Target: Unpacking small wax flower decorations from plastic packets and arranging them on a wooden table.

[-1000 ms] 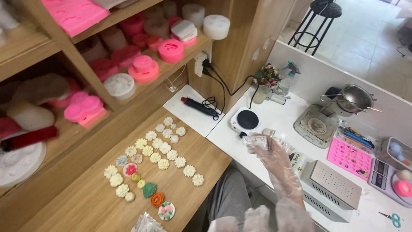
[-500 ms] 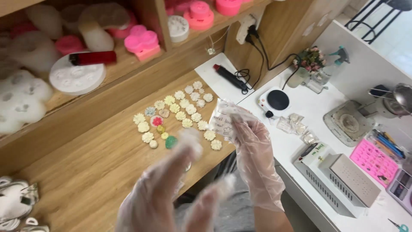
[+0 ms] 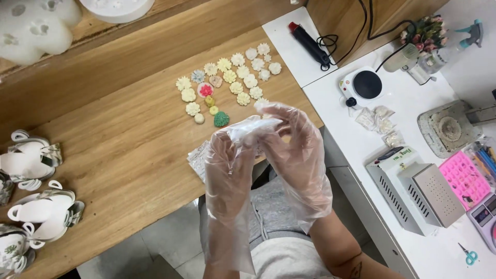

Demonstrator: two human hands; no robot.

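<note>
Both my hands wear loose clear plastic gloves and meet over the front edge of the wooden table (image 3: 119, 150). My left hand (image 3: 230, 165) and my right hand (image 3: 295, 150) pinch a small clear plastic packet (image 3: 256, 128) between their fingertips. What the packet holds is too blurred to tell. Just beyond the hands lie several small flower-shaped pieces (image 3: 227, 77), mostly cream, with a pink one (image 3: 205, 90) and a green one (image 3: 221, 119). Another clear packet (image 3: 198, 156) lies flat on the table beside my left hand.
On the white counter to the right are a small hot plate (image 3: 368, 84), several little clear bags (image 3: 380, 120), a metal box appliance (image 3: 413, 192), a pink mould tray (image 3: 465, 181) and scissors (image 3: 469, 254). A black tool with a red tip (image 3: 310, 44) lies behind. Patterned cups (image 3: 36, 212) stand at the left.
My right hand lifted a clear packet from the white counter and carried it left. My left hand has come up to meet it, and both now hold the packet. The view tilted down.
</note>
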